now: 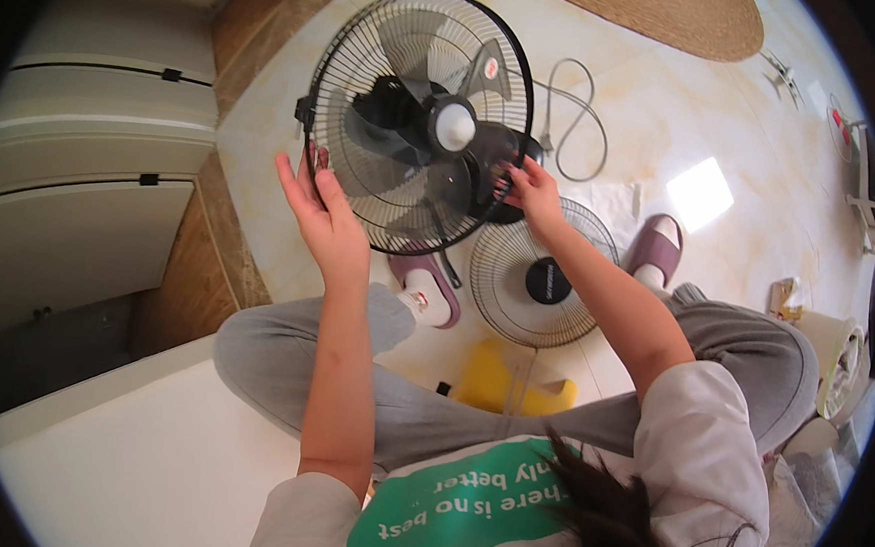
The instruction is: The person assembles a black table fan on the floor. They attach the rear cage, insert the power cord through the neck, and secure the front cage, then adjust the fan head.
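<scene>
Clearly, the relation that matters is how the fan (419, 122) sits between the two hands: its round head is above the floor, ahead of the person and a little left of centre, the open face with its white hub cap (454, 126) turned up toward the person. Being round, the head gives no long axis to read; what counts is its black rim (532, 89), which each hand meets at the near side. The left hand (329, 215) is at the lower-left of that rim, below a dark clip (304, 115), and the right hand (537, 201) is at the lower-right. Neither is plainly nearer, since both reach the edge. The left grip is wide, palm raised and fingers parted, with the fingertips up by the rim; whether they press on it I cannot tell. The right grip is narrow, fingers bent about the rim and the thumb close by. The left forearm rises almost straight from the lower edge, while the right slants inward from a bent elbow, passing over part of a round wire guard (547, 278). That guard lies on the floor between the feet, nearer the person than the fan and to its right, beneath the right hand's side
</scene>
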Demonstrator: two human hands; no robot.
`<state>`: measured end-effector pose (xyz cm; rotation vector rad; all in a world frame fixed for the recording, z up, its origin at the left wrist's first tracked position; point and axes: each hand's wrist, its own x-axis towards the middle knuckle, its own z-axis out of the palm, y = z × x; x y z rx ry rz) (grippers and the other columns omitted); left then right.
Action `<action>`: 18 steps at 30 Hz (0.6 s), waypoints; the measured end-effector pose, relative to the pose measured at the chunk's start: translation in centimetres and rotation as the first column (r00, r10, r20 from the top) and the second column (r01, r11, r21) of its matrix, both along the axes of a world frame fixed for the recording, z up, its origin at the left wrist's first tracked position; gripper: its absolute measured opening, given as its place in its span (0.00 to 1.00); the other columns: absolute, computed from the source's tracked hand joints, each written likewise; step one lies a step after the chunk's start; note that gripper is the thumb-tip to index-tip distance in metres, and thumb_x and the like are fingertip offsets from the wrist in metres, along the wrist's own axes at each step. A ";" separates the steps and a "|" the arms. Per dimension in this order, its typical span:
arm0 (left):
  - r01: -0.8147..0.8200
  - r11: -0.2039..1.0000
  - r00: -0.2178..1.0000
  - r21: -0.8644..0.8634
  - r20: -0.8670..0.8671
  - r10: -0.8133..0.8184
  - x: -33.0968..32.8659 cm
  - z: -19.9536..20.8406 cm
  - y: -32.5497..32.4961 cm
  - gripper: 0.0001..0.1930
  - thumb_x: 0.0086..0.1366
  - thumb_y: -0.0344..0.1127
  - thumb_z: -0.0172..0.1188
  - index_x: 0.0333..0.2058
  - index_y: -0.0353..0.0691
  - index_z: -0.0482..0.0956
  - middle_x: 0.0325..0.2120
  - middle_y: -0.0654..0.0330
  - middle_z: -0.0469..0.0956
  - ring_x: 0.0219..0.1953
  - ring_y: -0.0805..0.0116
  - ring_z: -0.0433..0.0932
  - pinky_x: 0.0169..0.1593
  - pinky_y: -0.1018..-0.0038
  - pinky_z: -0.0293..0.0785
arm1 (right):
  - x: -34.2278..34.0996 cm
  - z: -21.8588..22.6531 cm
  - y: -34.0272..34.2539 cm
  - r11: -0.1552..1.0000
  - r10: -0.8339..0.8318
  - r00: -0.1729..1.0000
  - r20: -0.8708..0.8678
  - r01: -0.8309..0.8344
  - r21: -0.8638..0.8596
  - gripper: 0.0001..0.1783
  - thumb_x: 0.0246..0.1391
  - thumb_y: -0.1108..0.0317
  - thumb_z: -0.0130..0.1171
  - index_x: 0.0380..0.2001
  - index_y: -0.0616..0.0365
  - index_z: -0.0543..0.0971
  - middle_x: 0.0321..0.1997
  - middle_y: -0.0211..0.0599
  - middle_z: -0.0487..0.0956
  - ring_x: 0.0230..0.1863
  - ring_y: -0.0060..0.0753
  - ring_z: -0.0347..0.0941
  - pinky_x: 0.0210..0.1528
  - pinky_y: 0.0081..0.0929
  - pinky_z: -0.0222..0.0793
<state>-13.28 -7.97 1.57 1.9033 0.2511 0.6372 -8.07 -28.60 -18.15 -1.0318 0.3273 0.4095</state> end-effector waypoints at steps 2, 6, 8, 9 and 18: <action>0.052 0.998 0.999 0.036 0.008 -0.052 1.8 1.4 1.2 0.30 0.75 0.40 0.46 0.67 0.31 0.49 0.62 0.48 0.63 0.63 0.61 0.65 0.65 0.70 0.58 | 0.2 0.0 0.2 1.000 -0.006 1.000 -0.020 0.007 0.029 0.17 0.67 0.68 0.47 0.58 0.55 0.71 0.49 0.30 0.79 0.43 0.25 0.78 0.44 0.26 0.79; 0.035 0.998 0.986 -0.057 -0.163 -0.043 4.4 3.6 3.4 0.24 0.73 0.42 0.50 0.59 0.28 0.66 0.49 0.55 0.76 0.49 0.72 0.75 0.55 0.75 0.68 | 0.3 0.0 0.4 0.998 0.003 1.000 0.005 -0.004 0.062 0.18 0.67 0.70 0.47 0.58 0.55 0.70 0.48 0.32 0.78 0.41 0.27 0.79 0.41 0.28 0.80; 0.058 0.998 0.988 -0.039 -0.142 -0.063 4.9 3.9 3.7 0.22 0.73 0.41 0.50 0.56 0.28 0.69 0.45 0.57 0.78 0.45 0.74 0.75 0.51 0.76 0.70 | 0.3 -0.1 0.4 0.999 0.012 1.000 0.001 -0.012 0.052 0.17 0.67 0.70 0.47 0.58 0.55 0.70 0.48 0.32 0.78 0.41 0.27 0.79 0.41 0.28 0.80; 0.043 0.998 0.986 -0.051 -0.156 -0.050 5.1 3.9 3.7 0.22 0.73 0.41 0.50 0.55 0.28 0.71 0.43 0.58 0.79 0.44 0.75 0.75 0.50 0.77 0.71 | 0.3 -0.1 0.4 0.999 0.011 1.000 -0.002 -0.011 0.051 0.17 0.67 0.70 0.47 0.58 0.55 0.70 0.49 0.32 0.78 0.41 0.27 0.79 0.41 0.28 0.80; 0.029 0.988 0.999 0.151 -0.018 -0.026 4.9 3.9 1.0 0.23 0.73 0.36 0.48 0.63 0.34 0.62 0.45 0.55 0.79 0.44 0.72 0.76 0.50 0.76 0.71 | 0.4 -1.4 0.4 0.999 0.004 1.000 -0.007 -0.003 0.043 0.16 0.66 0.70 0.47 0.56 0.55 0.71 0.46 0.30 0.79 0.41 0.25 0.78 0.42 0.27 0.79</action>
